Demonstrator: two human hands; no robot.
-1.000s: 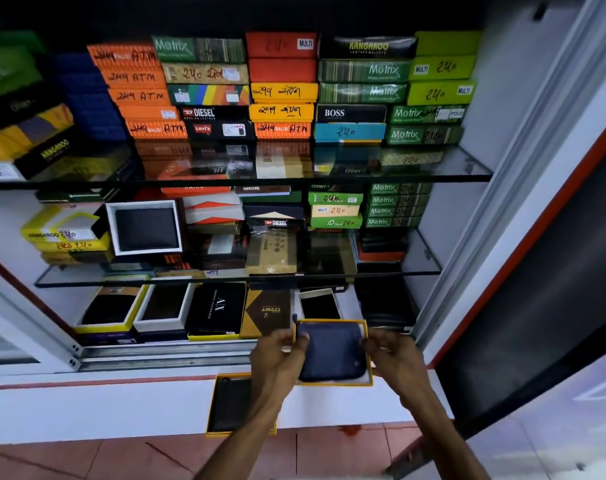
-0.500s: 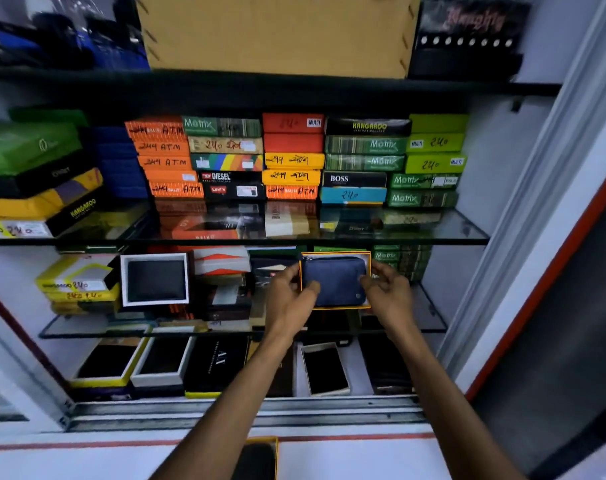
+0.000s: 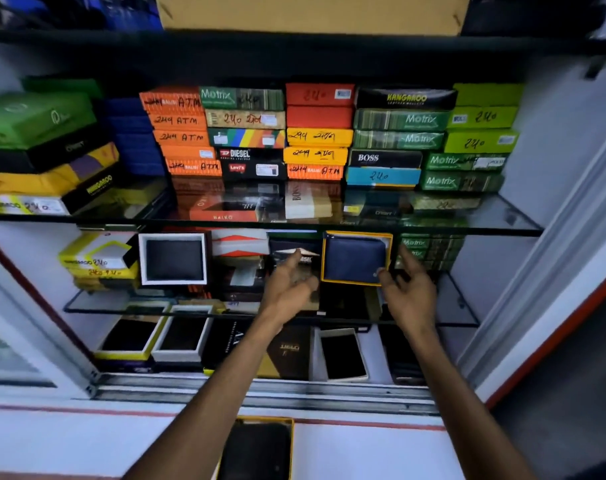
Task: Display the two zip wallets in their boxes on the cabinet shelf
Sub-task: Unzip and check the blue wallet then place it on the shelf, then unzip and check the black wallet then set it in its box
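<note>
A dark blue zip wallet in its yellow-rimmed box [image 3: 355,258] stands upright, facing me, on the middle glass shelf [image 3: 455,299]. My left hand [image 3: 289,285] hovers just left of the box with fingers spread, holding nothing. My right hand [image 3: 410,289] is at the box's lower right corner, fingers apart, one fingertip touching that corner. A second, black zip wallet in a yellow-rimmed box [image 3: 256,448] lies flat on the white counter [image 3: 364,448] below, between my forearms.
Stacked wallet boxes [image 3: 315,133] fill the upper glass shelf. An upright white-framed black wallet [image 3: 173,259] stands at the middle shelf's left. Open boxes with wallets [image 3: 343,353] lie on the cabinet floor. The sliding-door track [image 3: 267,389] runs along the front.
The blue wallet's box went up from the counter edge to the middle shelf and now stands there. Both hands have come off its sides; my left hand has drawn away leftward.
</note>
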